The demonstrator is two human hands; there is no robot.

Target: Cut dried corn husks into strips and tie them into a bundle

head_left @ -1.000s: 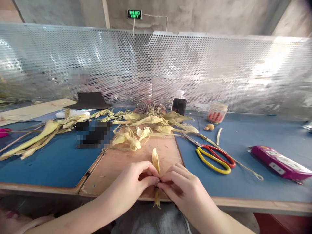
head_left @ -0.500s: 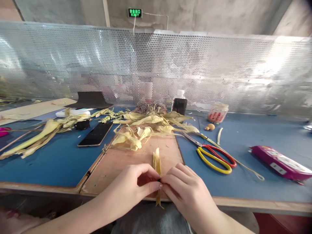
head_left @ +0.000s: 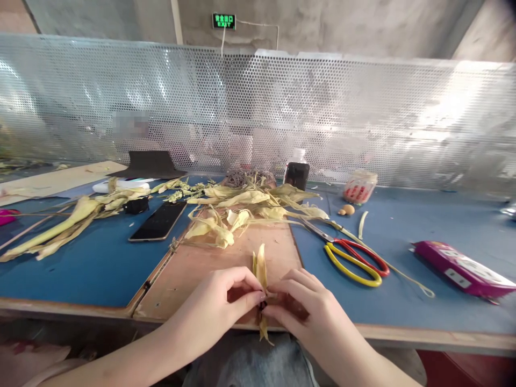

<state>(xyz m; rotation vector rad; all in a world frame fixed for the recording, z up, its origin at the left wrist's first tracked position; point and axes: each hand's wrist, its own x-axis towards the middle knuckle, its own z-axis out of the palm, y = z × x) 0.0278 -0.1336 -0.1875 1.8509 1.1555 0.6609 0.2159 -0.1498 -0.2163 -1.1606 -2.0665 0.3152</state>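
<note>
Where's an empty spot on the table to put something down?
Left, there's bare blue tabletop between the dark phone and the near edge. Right, there's room between the clear jar and the purple packet. It's crowded on the wooden board's far end, under pale husks, and around the left hand, right hand and husk strip.

Dry husk strip pinched in my left hand at the front of the wooden board

Left thumb and forefinger grip it by a small dark band; my right hand is close beside, thumb and forefinger parted; a heap of pale dried husks lies beyond, scissors with red and yellow handles to the right, a purple packet past them, a dark phone flat at left, a perforated metal screen behind
</note>
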